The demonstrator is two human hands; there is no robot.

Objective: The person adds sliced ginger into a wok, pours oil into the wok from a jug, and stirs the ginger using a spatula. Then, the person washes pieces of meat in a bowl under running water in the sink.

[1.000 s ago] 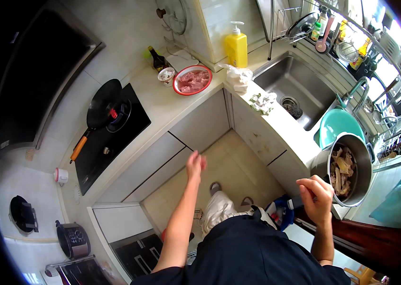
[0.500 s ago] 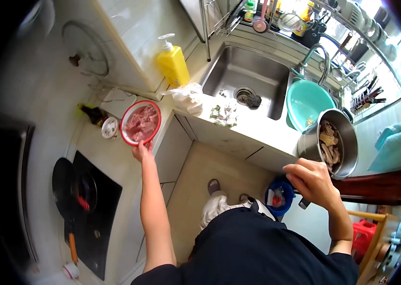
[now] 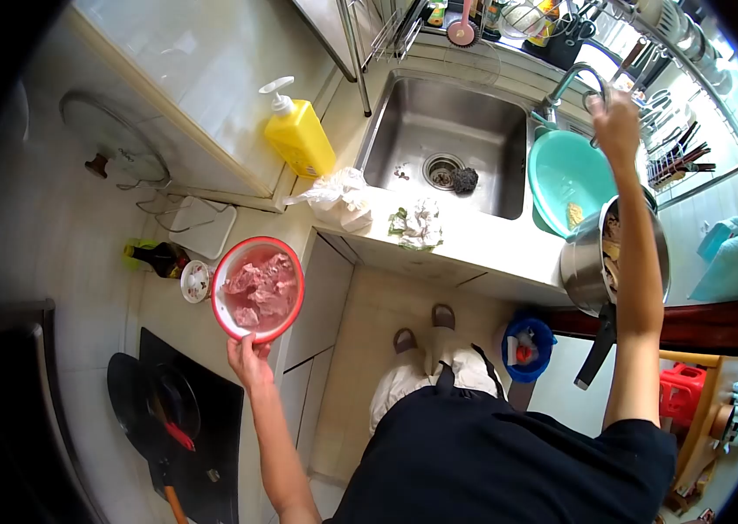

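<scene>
My left hand (image 3: 251, 360) grips the near rim of a red-rimmed white bowl (image 3: 222, 312), its fingers tucked under the edge. Pieces of raw meat (image 3: 262, 293) lie in pinkish liquid inside it. Stretched out at the upper right, my right hand (image 3: 618, 131) overlaps the curved spout of the faucet (image 3: 572, 77), and its fingers are smeared by motion. Below that hand is a turquoise basin (image 3: 552, 170) with a yellowish piece (image 3: 574, 215) in it. My right forearm crosses over a steel pot (image 3: 580, 266) that holds meat or bone pieces, partly hidden.
A steel sink (image 3: 448, 113) with a dark scrubber (image 3: 464, 181) lies ahead. Along its left stand a yellow pump bottle (image 3: 301, 140) and a plastic bag (image 3: 340, 196). Black pans (image 3: 135, 406) sit on the cooktop at lower left. A blue bin (image 3: 528, 349) is on the floor.
My right hand has swung forward from beside the pot to the faucet. The bowl in my left hand appears lower and more level, liquid now showing around the meat. The view has shifted.
</scene>
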